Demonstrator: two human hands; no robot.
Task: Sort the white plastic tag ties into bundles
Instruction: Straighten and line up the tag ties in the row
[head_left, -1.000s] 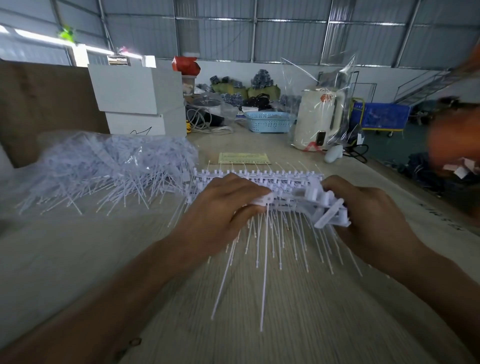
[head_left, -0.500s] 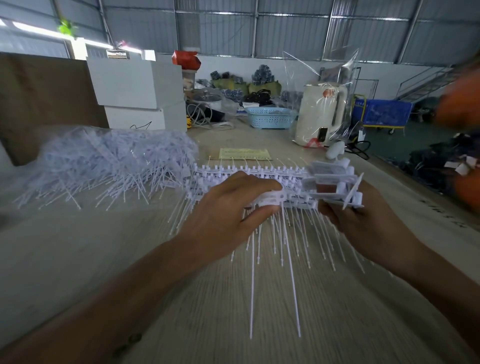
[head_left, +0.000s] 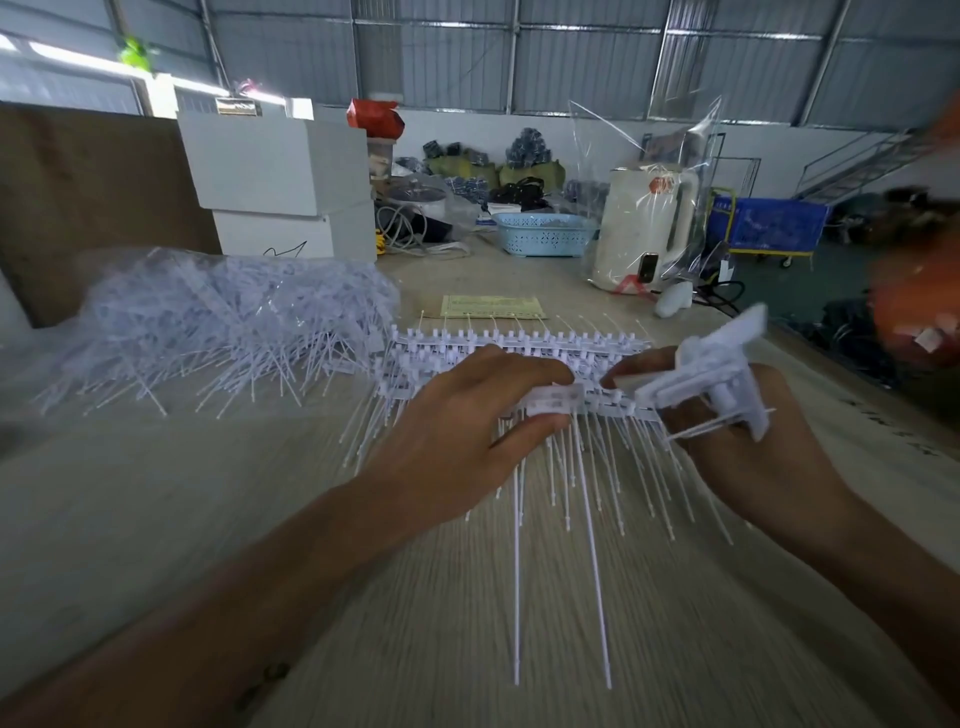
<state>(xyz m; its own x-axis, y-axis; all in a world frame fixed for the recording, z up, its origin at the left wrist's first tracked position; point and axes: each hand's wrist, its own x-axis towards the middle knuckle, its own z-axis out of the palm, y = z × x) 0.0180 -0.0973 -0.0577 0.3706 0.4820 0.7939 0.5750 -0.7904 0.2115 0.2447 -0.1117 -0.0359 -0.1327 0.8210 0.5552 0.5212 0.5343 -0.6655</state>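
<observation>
We're seeing matt white plastic on the tag ties (head_left: 571, 467), same for the loose pile (head_left: 223, 322) inside thin glossy film. The table (head_left: 156, 519) looks like pale wood-grain, smooth and dull. The kettle (head_left: 644, 228) is cream plastic under crinkly clear wrap.

Brightness: dim indoors, muted grey-blue cast.
Light source: daylight through a strip of windows (head_left: 93, 62) high at the far left, blown out to white.
Glare: sheen on the clear plastic wrap (head_left: 670, 156) around the kettle.
Shadows: soft and faint on the table (head_left: 156, 519).
Blur: orange shape (head_left: 914, 312) at the right edge is smeared; the near forearms are soft.
Distortion: wide-angle bending of wall and roof lines toward the edges.
</observation>
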